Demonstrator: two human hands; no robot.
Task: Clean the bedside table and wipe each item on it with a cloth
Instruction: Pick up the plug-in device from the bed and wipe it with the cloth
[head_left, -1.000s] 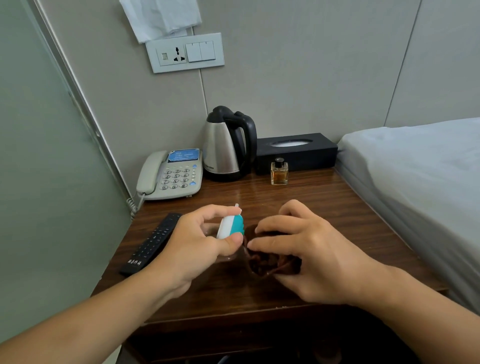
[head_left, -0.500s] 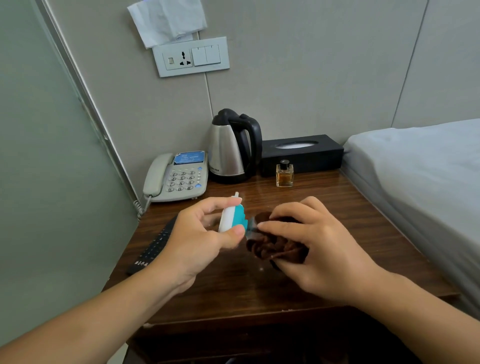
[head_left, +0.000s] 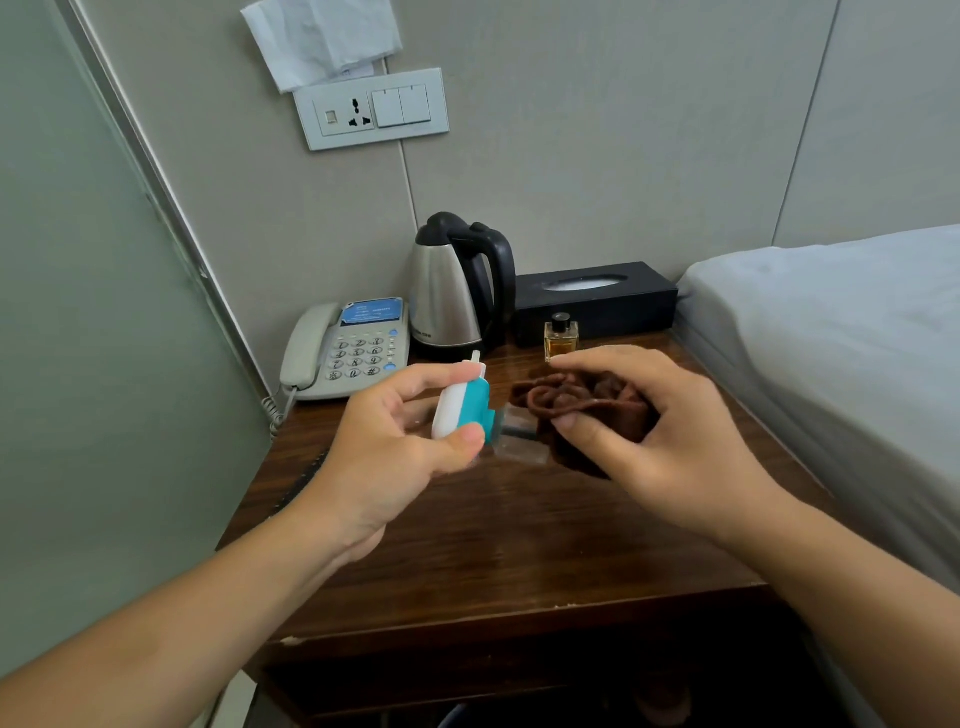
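Observation:
Above the wooden bedside table (head_left: 519, 530), my left hand (head_left: 395, 447) grips a small white and teal item (head_left: 462, 408) between thumb and fingers. A clear part of that item (head_left: 511, 428) sticks out to the right. My right hand (head_left: 660, 431) holds a bunched brown cloth (head_left: 576, 402) right beside that clear end. On the table behind stand a grey telephone (head_left: 348, 351), a steel kettle with a black handle (head_left: 452, 291), a small perfume bottle (head_left: 561, 335) and a black tissue box (head_left: 597, 301).
A black remote control (head_left: 301, 486) lies at the table's left edge, mostly hidden by my left wrist. A bed with pale sheets (head_left: 841, 353) borders the table on the right. A wall socket panel (head_left: 371, 109) with a white tissue (head_left: 322, 36) tucked above it hangs behind.
Both hands rose off the table with the item and the cloth. The cloth has slid to the right, baring the item's clear end. The camera tilted, so the scene sits lower in view.

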